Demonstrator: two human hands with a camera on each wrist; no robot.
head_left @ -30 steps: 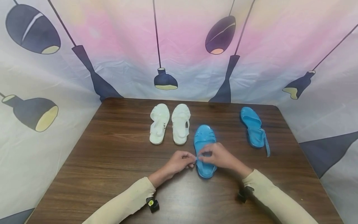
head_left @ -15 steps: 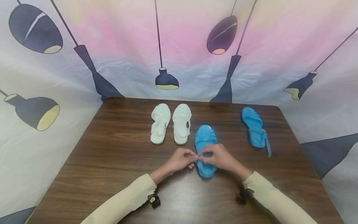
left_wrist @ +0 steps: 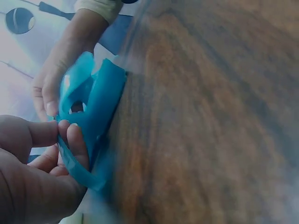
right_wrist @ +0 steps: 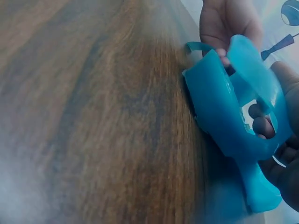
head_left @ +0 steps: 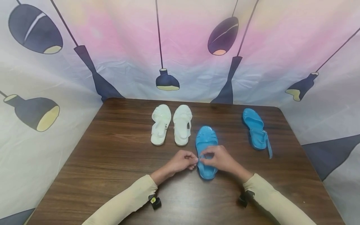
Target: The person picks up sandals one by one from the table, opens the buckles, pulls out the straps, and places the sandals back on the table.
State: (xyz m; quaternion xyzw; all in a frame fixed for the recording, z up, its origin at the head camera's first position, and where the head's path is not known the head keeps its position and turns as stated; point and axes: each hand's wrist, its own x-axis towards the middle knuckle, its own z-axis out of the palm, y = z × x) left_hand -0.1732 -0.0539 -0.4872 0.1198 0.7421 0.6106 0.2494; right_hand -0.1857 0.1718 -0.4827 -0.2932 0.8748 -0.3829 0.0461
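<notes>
A blue jelly sandal (head_left: 206, 136) lies on the table, toe pointing away. At its left side, my left hand (head_left: 182, 161) pinches the ankle strap (left_wrist: 80, 173) between thumb and fingers; the strap's loose part curves down past the fingers in the left wrist view. My right hand (head_left: 220, 158) reaches over the sandal from the right. Its thumb and index finger pinch the strap where it meets the sandal's left side, close to the left fingertips. Fingers of the right hand (right_wrist: 264, 122) show through the sandal's side opening in the right wrist view. The buckle is hidden by the fingers.
Two white sandals (head_left: 161, 125) stand side by side behind my left hand. A second blue sandal (head_left: 254, 128) lies at the right, its strap (head_left: 269, 148) hanging loose. The brown wooden table (head_left: 112, 162) ends at a printed curtain (head_left: 129, 40) behind.
Both hands stay at the sandal's left side. The left fingertips shift slightly right toward the right hand, then slightly back left. The sandals keep their places.
</notes>
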